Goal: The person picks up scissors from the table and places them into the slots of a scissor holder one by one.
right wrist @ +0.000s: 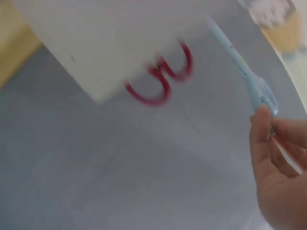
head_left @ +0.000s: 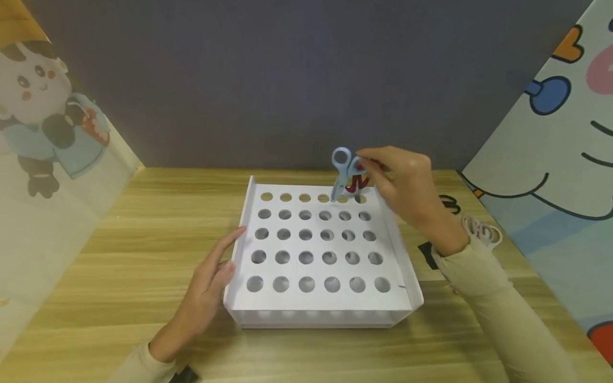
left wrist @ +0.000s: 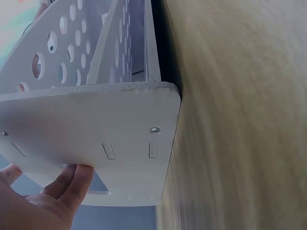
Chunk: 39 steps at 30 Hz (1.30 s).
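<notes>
A white rack (head_left: 316,246) with rows of round holes stands between both hands. My right hand (head_left: 407,181) pinches light blue scissors (head_left: 342,171) by one handle loop, blades pointing down over the back row of holes. Whether the tips have entered a hole, I cannot tell. Red scissors (right wrist: 165,86) stand at the rack's back right corner, their loops showing and their blades hidden. My left hand (head_left: 203,290) touches the rack's left side panel (left wrist: 129,110) with extended fingers. Two of its fingertips lie at a cutout in that panel.
Black scissors (head_left: 450,204) and pale-handled scissors (head_left: 481,231) lie on the wooden table (head_left: 158,255) right of the rack, partly behind my right wrist. A dark grey panel (head_left: 287,85) rises behind. Walls with cartoon pictures (head_left: 517,170) flank the table.
</notes>
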### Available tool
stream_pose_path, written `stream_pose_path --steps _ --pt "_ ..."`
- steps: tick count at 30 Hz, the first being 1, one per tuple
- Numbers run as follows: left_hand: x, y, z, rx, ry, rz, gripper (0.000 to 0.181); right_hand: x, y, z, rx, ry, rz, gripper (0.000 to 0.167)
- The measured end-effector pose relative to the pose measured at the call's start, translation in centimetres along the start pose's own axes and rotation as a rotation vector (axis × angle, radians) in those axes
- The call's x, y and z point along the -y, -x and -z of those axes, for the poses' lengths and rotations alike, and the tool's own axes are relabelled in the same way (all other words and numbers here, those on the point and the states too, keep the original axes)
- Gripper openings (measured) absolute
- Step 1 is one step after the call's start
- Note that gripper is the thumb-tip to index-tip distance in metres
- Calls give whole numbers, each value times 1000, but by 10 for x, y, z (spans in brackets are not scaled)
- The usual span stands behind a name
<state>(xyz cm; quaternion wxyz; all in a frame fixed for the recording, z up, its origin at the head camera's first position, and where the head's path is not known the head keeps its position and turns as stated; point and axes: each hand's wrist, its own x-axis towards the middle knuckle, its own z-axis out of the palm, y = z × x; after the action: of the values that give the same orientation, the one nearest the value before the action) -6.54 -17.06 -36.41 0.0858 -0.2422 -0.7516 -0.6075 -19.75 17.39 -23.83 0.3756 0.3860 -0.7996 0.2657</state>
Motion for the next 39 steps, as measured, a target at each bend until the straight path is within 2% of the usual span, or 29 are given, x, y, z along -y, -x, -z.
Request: stream_pose_path --steps 3,7,10,14,17,23,30,39 --pt "0 1 -1 -10 -7 -9 55 -1 0 -15 31 -56 -5 17" --pt "0 1 -1 -16 -13 -10 55 -1 1 -29 55 -76 -23 17" --pt "0 1 -1 -19 -20 -9 55 0 4 -40 171 -91 -49 16" --pt "2 0 -1 -35 -58 -21 55 0 13 -53 398 -75 -116 21" --pt "4 0 -2 -45 -84 -27 55 0 18 -57 478 -36 -159 28" --pt "7 1 -1 -42 -60 -16 54 -1 21 -58 535 -48 -209 36" --pt "8 1 -2 -47 -77 -15 54 2 25 -53 609 -66 -284 46" --pt "8 1 -1 -42 -67 -7 54 0 39 -32 547 -115 -339 43"
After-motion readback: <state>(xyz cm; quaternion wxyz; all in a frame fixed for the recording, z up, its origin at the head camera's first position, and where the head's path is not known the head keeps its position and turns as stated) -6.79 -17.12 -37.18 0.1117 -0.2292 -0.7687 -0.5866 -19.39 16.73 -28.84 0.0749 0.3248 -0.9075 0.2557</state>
